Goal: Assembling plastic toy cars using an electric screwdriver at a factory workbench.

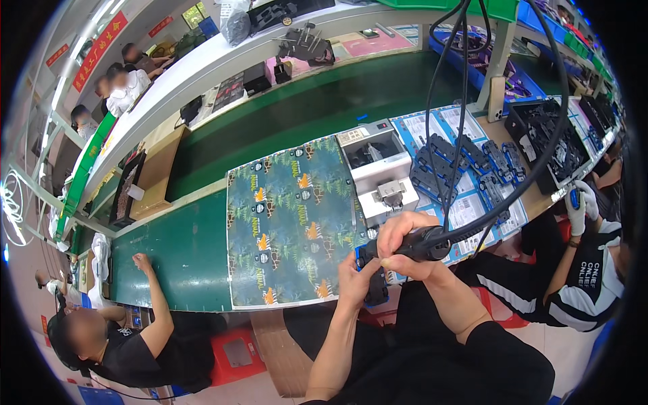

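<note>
In my left hand (pixel 352 283), at the table's front edge, is a black and blue toy car chassis (pixel 376 291), partly hidden by the fingers. My right hand (pixel 403 237) wraps round a black corded electric screwdriver (pixel 435 244), its body lying sideways and its front end close to the chassis. The tip is hidden behind my fingers. Just beyond my hands stands a white screw feeder (pixel 378 165) with a dark hollow in its top. More black and blue chassis pieces (pixel 439 162) lie in a group to its right.
A patterned mat (pixel 290 223) covers the table left of the feeder. Black cables (pixel 432 101) hang from the overhead frame, one looping to the screwdriver. A black crate (pixel 550 138) of dark parts stands at right. Co-workers sit left (pixel 128 337) and right (pixel 574 277); a green conveyor belt (pixel 270 128) runs behind.
</note>
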The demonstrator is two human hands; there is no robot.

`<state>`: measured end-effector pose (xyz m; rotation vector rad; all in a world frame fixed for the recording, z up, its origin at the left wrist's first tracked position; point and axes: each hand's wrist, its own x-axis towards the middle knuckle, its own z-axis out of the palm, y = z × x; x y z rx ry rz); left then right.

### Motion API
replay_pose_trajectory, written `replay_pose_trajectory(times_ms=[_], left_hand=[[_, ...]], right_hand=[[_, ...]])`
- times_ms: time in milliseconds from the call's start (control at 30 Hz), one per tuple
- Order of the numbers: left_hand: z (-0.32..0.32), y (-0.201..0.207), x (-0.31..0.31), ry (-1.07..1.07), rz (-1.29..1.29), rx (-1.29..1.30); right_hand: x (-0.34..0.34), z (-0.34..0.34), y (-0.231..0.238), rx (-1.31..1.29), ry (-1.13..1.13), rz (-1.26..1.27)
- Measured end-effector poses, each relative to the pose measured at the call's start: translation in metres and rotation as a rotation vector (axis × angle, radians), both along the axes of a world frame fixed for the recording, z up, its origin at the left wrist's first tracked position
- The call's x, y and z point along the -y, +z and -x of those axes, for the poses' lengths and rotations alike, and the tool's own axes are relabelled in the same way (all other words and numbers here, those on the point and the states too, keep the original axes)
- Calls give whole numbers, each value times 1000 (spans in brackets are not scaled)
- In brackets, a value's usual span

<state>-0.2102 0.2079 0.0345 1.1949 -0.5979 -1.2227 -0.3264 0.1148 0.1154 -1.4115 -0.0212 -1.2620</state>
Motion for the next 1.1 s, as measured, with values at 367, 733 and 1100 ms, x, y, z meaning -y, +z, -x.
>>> replay_pose_trajectory(times_ms=[367,733,1100], left_hand=[[-6,-3,18,122,43,-60],[-23,-17,10,191,48,-421],[-23,-11,18,223,51,-425]], right_hand=[[-2,2,9,50,-47,-38],[-32,25,15,49,102,-242],[-21,8,13,-130,290,-93]])
